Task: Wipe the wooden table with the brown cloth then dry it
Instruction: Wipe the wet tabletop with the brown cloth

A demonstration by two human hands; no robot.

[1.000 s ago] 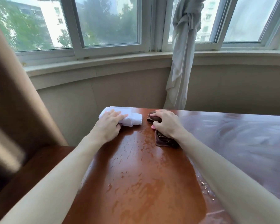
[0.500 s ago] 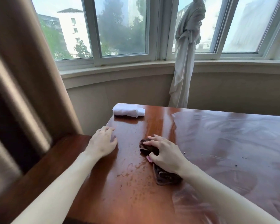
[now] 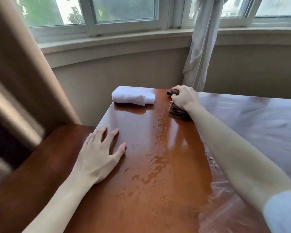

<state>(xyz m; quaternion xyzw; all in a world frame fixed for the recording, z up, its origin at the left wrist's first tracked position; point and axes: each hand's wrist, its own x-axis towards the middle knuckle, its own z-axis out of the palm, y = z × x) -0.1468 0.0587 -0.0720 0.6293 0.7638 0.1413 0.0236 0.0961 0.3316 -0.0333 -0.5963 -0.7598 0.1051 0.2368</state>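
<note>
Wooden table (image 3: 158, 190): fills the lower frame from 6 o'clock up to the far edge at 12 o'clock; a band of water film and beads runs along its middle toward the far edge, so the wet wipe judges as under way and the drying as not begun. Clear plastic sheet (image 3: 259, 125): covers the table's 3 o'clock portion, crumpled at its near edge, with small crumbs along that edge. Curtains: a tan one at 9 o'clock, a pale knotted one at 1 o'clock, below the window. Left hand (image 3: 99, 153): at 8 o'clock, flat on the table's corner, fingers spread and straight, holding nothing. Right hand (image 3: 183, 98): at 1 o'clock near the far edge, fingers curled over and gripping the cloth. White cloth (image 3: 133, 96): rolled, at 11 o'clock on the far corner, apart from both hands, probably the drying cloth, untouched. Brown cloth (image 3: 176, 112): bunched under the right hand, pressed to the table just beside the plastic. Containers: none in view.
</note>
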